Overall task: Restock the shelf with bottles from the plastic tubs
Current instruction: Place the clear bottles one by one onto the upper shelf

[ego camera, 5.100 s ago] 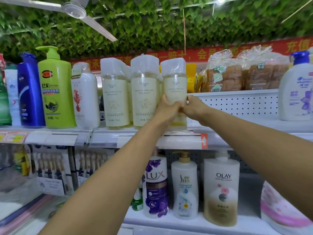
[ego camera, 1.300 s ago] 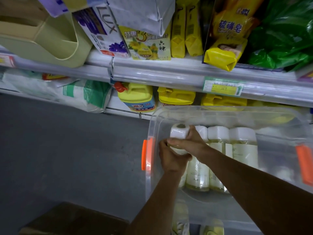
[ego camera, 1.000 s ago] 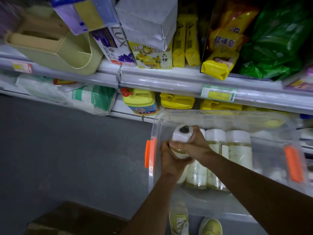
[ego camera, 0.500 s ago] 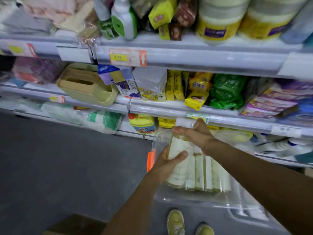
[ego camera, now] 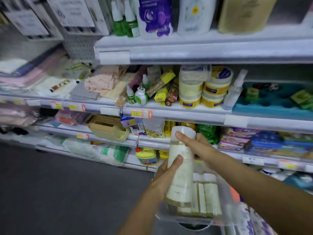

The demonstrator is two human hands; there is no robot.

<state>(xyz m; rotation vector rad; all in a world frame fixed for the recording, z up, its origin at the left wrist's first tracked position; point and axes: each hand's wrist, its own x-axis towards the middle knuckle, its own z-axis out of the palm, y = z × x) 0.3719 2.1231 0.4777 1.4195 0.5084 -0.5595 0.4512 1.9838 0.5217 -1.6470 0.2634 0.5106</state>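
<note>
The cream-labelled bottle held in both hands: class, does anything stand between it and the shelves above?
Nothing visible does. The cream-labelled bottle is clear of the plastic tub, gripped by the left hand low and the right hand near its cap, with open air up to the shelf edge.

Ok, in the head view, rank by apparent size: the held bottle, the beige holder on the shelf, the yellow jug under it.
1. Held bottle, nearest the camera, so its lead is partly nearness.
2. Beige holder.
3. Yellow jug, smallest, partly hidden by the shelf edge.
</note>
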